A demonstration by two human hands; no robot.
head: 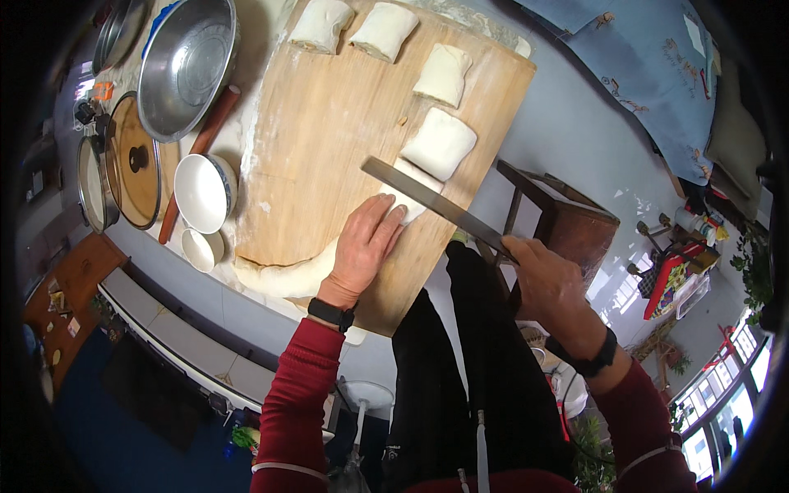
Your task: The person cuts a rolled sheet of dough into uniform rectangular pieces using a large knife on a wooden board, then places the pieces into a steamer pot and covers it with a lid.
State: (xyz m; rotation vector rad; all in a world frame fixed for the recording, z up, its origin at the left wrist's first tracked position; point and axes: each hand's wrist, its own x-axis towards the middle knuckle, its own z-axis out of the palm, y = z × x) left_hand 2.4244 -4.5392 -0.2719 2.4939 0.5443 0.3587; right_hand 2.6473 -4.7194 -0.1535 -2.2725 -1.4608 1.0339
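A long roll of dough curves along the near edge of a floured wooden board. My left hand rests on the roll with fingertips just beside the knife, fingers close together. My right hand grips the handle of a kitchen knife, whose blade lies across the roll's far end. Beyond the blade, a dough piece lies close to the roll's end. Farther off are another cut piece and two more, one beside the other, with filling showing at their ends.
Left of the board stand a metal basin, a wooden rolling pin, a white bowl, a smaller bowl and a glass lid. A wooden stool stands past the board's right edge.
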